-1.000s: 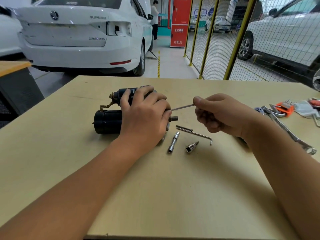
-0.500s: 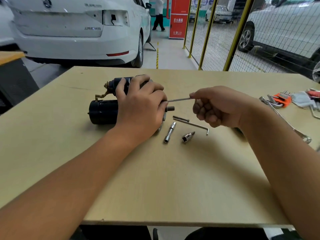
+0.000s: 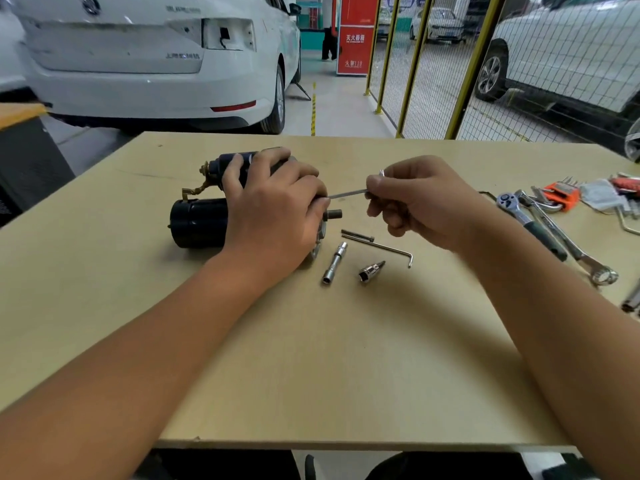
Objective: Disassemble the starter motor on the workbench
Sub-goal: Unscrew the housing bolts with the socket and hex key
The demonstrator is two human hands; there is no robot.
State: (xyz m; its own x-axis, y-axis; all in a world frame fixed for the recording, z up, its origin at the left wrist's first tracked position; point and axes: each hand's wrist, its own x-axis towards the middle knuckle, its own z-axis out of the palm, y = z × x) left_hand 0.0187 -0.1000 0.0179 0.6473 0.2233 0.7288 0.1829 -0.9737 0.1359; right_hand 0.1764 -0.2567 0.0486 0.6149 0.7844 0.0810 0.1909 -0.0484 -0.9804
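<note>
A black starter motor (image 3: 199, 221) lies on its side on the wooden workbench (image 3: 311, 358), its solenoid and copper terminal strap at the far left. My left hand (image 3: 277, 213) grips the motor over its right end and hides most of the front housing. A short shaft stub (image 3: 334, 213) sticks out to the right. My right hand (image 3: 420, 202) pinches a thin hex key (image 3: 348, 194), whose tip reaches the motor's end just under my left fingertips.
In front of the motor lie a loose bolt (image 3: 356, 234), a second hex key (image 3: 381, 247), a socket extension (image 3: 334, 263) and a bit socket (image 3: 370, 271). A ratchet (image 3: 530, 223), spanners and an orange hex-key set (image 3: 561, 195) lie at the right edge.
The view has tipped down a little. My right hand has turned slightly on the hex key, which stays in the motor's end. My left hand keeps its grip.
</note>
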